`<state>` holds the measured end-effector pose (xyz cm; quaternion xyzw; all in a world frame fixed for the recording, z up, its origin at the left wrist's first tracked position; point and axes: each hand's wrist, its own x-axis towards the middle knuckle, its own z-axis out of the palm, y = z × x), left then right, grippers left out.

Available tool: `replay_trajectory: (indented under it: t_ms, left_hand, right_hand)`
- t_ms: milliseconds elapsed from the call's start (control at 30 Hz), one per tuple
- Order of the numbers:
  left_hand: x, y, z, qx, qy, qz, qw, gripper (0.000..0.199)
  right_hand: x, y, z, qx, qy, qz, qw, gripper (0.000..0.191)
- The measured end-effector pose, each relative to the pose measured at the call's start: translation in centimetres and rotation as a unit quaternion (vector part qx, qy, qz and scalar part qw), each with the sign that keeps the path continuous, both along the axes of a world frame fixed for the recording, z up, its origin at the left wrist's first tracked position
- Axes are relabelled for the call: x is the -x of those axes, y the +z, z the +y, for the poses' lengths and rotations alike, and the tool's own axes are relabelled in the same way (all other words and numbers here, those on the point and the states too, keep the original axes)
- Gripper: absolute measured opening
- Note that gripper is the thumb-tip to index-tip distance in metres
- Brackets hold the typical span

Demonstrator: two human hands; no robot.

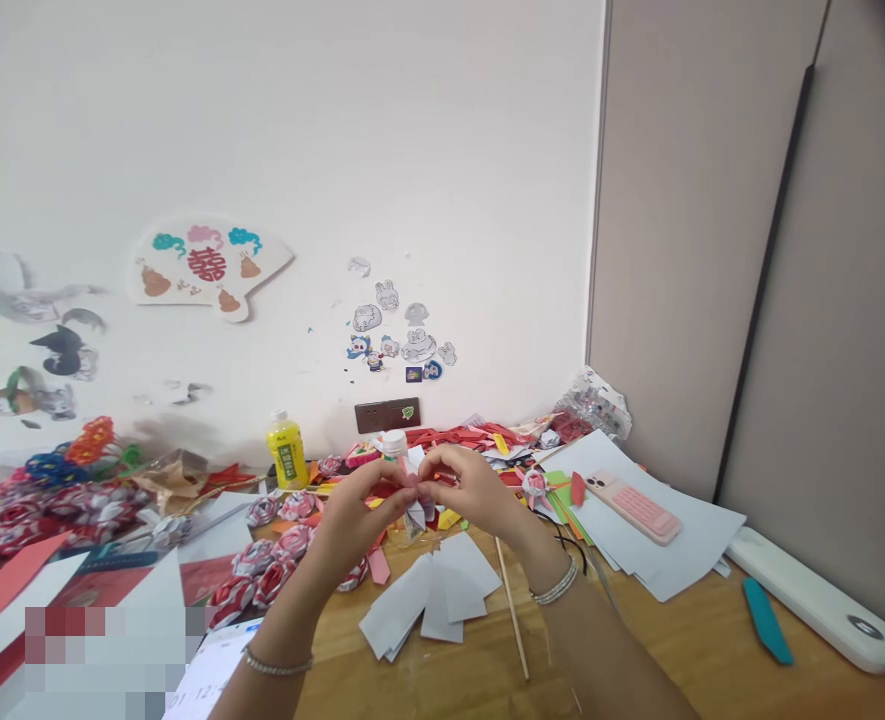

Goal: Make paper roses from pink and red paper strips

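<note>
Over the middle of the table, my left hand and my right hand meet with their fingertips pinched together. Between them they hold a small folded paper piece in pink, white and red; the fingers cover much of it, so its full shape is hidden. Just below my hands lie several white paper rectangles, overlapping in a loose fan. A thin wooden stick rests on the table under my right wrist. Beside my left forearm sit several red-and-white paper roses.
A yellow drink bottle stands near the wall. Red paper strips are heaped at the back. A pink phone lies on white sheets at the right, near a teal strip. A lit screen is at the lower left.
</note>
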<state>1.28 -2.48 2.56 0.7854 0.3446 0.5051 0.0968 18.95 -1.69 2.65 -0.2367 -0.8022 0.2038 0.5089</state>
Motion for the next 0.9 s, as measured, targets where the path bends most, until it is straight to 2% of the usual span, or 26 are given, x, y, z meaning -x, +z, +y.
replay_trajectory:
  t_ms: [67, 133, 333, 500, 700, 900]
  left_hand:
    - [0.0, -0.3, 0.4, 0.042, -0.009, 0.003, 0.999, 0.01]
    - [0.0, -0.7, 0.8, 0.077, -0.017, 0.002, 0.997, 0.012]
    - [0.0, -1.3, 1.6, 0.156, -0.052, 0.018, 0.986, 0.019]
    - [0.0, -1.4, 1.9, 0.194, -0.052, 0.027, 0.979, 0.017]
    - [0.0, -1.5, 2.0, 0.199, -0.01, 0.028, 0.98, 0.015]
    - [-0.2, -1.5, 1.9, 0.202, 0.017, 0.032, 0.979, 0.022]
  right_hand:
    - [-0.2, -0.2, 0.1, 0.096, 0.048, -0.001, 0.994, 0.012]
    - [-0.4, -0.5, 0.4, 0.16, 0.069, 0.008, 0.985, 0.015]
    - [-0.6, -1.1, 1.5, 0.25, 0.086, 0.025, 0.964, 0.018]
    - [0.0, -1.2, 1.5, 0.254, 0.037, 0.022, 0.966, 0.014]
    - [0.7, -1.6, 1.6, 0.209, -0.023, 0.01, 0.978, 0.013]
    - [0.9, -2.2, 2.1, 0.201, -0.043, -0.005, 0.979, 0.013]
